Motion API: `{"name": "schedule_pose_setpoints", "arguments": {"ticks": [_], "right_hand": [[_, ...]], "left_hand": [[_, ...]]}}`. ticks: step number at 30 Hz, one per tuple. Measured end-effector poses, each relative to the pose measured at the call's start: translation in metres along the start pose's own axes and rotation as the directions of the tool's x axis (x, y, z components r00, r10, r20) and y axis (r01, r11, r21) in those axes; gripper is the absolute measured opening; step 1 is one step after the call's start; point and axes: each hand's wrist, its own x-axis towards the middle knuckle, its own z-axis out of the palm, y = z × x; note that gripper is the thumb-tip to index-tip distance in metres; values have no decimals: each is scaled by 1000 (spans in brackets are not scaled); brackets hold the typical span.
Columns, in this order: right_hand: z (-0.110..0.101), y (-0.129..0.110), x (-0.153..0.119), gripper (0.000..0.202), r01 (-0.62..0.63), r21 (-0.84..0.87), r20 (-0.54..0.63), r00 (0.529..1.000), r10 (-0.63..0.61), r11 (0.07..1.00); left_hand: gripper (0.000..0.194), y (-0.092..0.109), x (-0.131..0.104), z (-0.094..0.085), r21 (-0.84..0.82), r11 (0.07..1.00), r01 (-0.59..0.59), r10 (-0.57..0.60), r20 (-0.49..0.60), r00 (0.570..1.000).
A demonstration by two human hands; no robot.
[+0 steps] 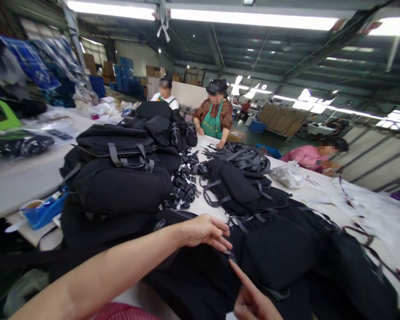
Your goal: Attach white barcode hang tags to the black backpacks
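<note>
The left hand (205, 231) reaches in across the near edge of the tabletop (16, 182), fingers (220, 242) drawn together and pinching a small dark tab (232, 255) on the black backpack (270, 253) lying right in front. The right hand (253, 300) comes up from the bottom edge, index finger stretched out straight and pointing at that same tab, the other fingers curled in; its tip sits just below the pinch, and I cannot tell whether it touches. The backpack is matte black woven fabric, soft and slumped, with grey webbing straps (243, 220) trailing over its top. It fills the near middle of the tabletop and runs off toward the right. Just to the left, a tall stack of black backpacks (116, 178) rises, bulky and rounded, crowding that side. Between the stack and another bag behind lies a heap of black buckled strap pieces (185, 182). A blue tape dispenser (43, 211) sits at the left edge, low beside the stack. Pale bare tabletop shows far right, strewn with white sheets (380, 213) and a clear plastic bag (288, 175). Across the table a person in a green apron (215, 118) leans on the surface, with another person in white (165, 95) beside.
</note>
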Motion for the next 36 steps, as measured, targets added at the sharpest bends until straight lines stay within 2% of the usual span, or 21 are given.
{"name": "schedule_pose_setpoints", "arguments": {"ticks": [3,6,8,10,12,14,16,17,20,22,24,27,28,29,33,36], "right_hand": [[8,29,7,62,-30,-65,-7,1000,30,997],[21,61,20,74,-115,-19,23,993,116,993],[30,79,31,82,-164,37,9,987,163,986],[36,89,41,81,-166,113,-12,986,168,980],[36,88,46,77,-152,227,-12,987,158,962],[34,74,49,69,-133,346,-18,989,149,929],[33,50,53,62,-86,429,-154,974,166,899],[33,35,57,62,-58,452,-248,950,188,890],[40,-5,74,70,23,491,-481,841,248,871],[45,-24,86,75,68,512,-543,798,261,856],[49,-33,96,77,105,518,-580,773,258,849],[52,-31,104,75,113,512,-586,771,249,852],[53,-27,105,73,114,510,-584,774,246,852],[55,-23,105,70,112,509,-578,779,242,853],[64,-1,102,56,77,515,-490,844,220,854],[69,12,101,50,41,476,-443,874,198,879]], "left_hand": [[51,-10,-28,-54,270,961,-61,89,-92,992],[50,-41,-58,-112,595,802,48,62,-162,985],[38,-69,-74,-134,718,680,146,-27,-175,984],[31,-97,-87,-139,778,595,202,-93,-184,979],[26,-117,-97,-133,799,558,222,-116,-190,975],[24,-125,-104,-121,797,562,221,-124,-183,975],[29,-122,-108,-108,773,600,205,-125,-163,979],[34,-117,-109,-102,749,634,190,-108,-157,982],[38,-97,-102,-80,607,787,112,-5,-176,984],[36,-87,-93,-60,446,892,71,17,-190,982],[51,-85,-83,-39,272,959,76,-29,-171,985],[97,-94,-70,-13,127,988,92,-64,-209,976],[103,-98,-67,-7,114,990,83,-52,-252,966],[101,-102,-64,-2,112,991,68,-32,-298,954],[55,-111,-61,3,146,989,-7,62,-376,925],[53,-114,-62,0,110,993,-48,84,-354,931]]}}
